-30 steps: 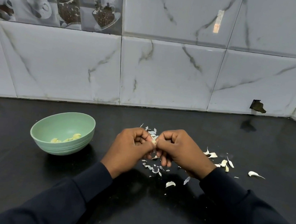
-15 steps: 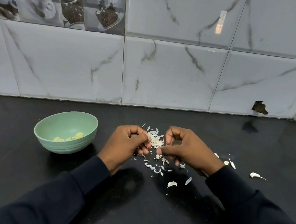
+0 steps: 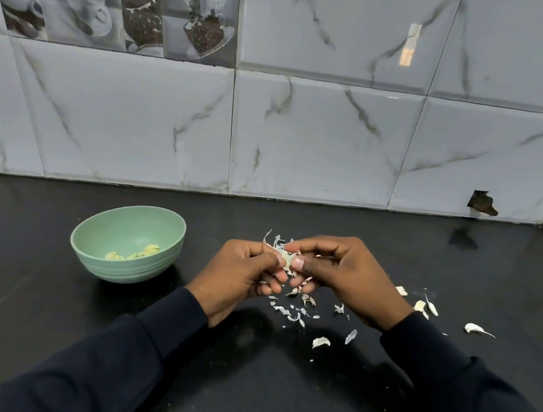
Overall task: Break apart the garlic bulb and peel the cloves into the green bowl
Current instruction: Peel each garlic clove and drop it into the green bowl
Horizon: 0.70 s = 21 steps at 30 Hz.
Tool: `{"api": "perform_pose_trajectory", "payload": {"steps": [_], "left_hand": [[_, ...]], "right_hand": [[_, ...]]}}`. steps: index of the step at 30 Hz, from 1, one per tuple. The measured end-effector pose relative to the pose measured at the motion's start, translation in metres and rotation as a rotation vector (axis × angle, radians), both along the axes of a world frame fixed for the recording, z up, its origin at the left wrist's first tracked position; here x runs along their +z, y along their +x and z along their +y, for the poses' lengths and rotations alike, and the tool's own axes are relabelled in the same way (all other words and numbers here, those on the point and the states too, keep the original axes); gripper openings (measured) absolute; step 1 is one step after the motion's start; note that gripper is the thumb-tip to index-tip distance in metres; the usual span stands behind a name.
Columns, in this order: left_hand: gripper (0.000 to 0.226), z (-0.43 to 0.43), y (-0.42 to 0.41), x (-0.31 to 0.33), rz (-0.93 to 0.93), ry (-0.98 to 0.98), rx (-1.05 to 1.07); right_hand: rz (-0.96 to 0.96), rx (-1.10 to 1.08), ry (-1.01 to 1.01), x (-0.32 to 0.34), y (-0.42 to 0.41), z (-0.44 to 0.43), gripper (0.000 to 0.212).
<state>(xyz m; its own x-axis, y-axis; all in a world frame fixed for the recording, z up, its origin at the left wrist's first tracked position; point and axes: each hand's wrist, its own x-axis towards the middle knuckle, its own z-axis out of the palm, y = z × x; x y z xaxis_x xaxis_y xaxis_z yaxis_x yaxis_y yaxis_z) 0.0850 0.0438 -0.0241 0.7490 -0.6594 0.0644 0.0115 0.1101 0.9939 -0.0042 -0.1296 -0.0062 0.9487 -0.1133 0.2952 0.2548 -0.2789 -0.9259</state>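
Observation:
My left hand [image 3: 240, 274] and my right hand [image 3: 347, 278] meet over the black counter, both pinching one pale garlic clove [image 3: 287, 259] between thumbs and fingertips. Most of the clove is hidden by the fingers. The green bowl [image 3: 127, 242] stands to the left of my hands with several peeled yellowish cloves [image 3: 134, 253] in its bottom. Unpeeled cloves [image 3: 422, 305] lie on the counter to the right of my right hand, and one more clove [image 3: 475, 329] lies farther right.
White skin scraps [image 3: 294, 309] are scattered on the black counter [image 3: 272, 396] under and behind my hands, with a larger scrap [image 3: 320, 342] nearer me. The marble-tiled wall [image 3: 306, 141] rises behind, with a broken hole [image 3: 483, 202] low at the right.
My hands drew apart half a second ago and have come back together on the clove. The view has shifted slightly.

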Motion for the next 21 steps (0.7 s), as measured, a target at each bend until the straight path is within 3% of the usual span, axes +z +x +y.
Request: {"api": "perform_pose_trajectory", "payload": {"steps": [10,12,15,21], "left_hand": [[0.012,-0.003,0.004,0.0,0.119,-0.079,-0.041],[0.014,-0.007,0.004,-0.004,0.035,-0.009,0.019],[0.015,-0.006,0.007,-0.014,-0.252,0.204,0.073],[0.011,0.006,0.01,-0.019,-0.412,0.262,0.111]], "right_hand": [[-0.025,-0.044,0.125,-0.007,0.007,0.003,0.01],[-0.042,-0.059,0.19,-0.001,0.005,0.002,0.013],[-0.049,0.0,0.242,0.02,0.015,0.015,0.024],[0.012,0.198,0.018,0.069,0.086,0.078,0.012]]}}
